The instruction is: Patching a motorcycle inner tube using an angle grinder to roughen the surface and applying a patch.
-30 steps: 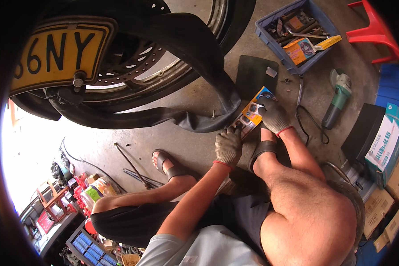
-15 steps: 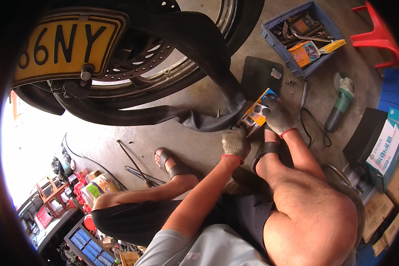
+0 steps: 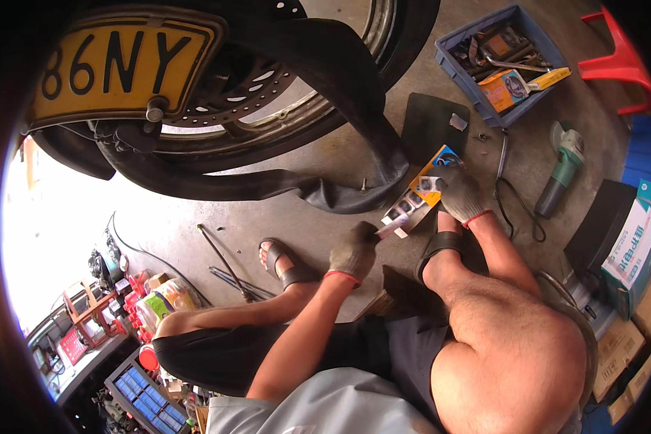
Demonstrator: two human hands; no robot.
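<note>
My gloved right hand [image 3: 461, 194] is closed on a small flat orange-and-blue box [image 3: 424, 186]. From the box's lower end sticks out a pale strip of dark patches [image 3: 405, 207]. My gloved left hand [image 3: 353, 253] pinches a thin translucent strip [image 3: 393, 227] that reaches toward these patches. Whether the two strips are joined I cannot tell. Just beyond my hands a black rubber inner tube [image 3: 260, 186] droops from the motorcycle wheel [image 3: 318, 119], its flattened fold resting near the box. A small metal valve stem [image 3: 364, 184] stands up by the tube.
A blue crate [image 3: 499, 116] of tools lies at the far right, by a red plastic stool [image 3: 618, 65]. A green angle grinder [image 3: 560, 173] and a black cable [image 3: 517, 206] are on the floor. Metal bars [image 3: 224, 262] lie left of my foot. Cartons [image 3: 618, 347] stack at right.
My left hand has drawn back toward me and to the left, pulling a translucent strip with it. More of the patches now show below the box, which my right hand still holds.
</note>
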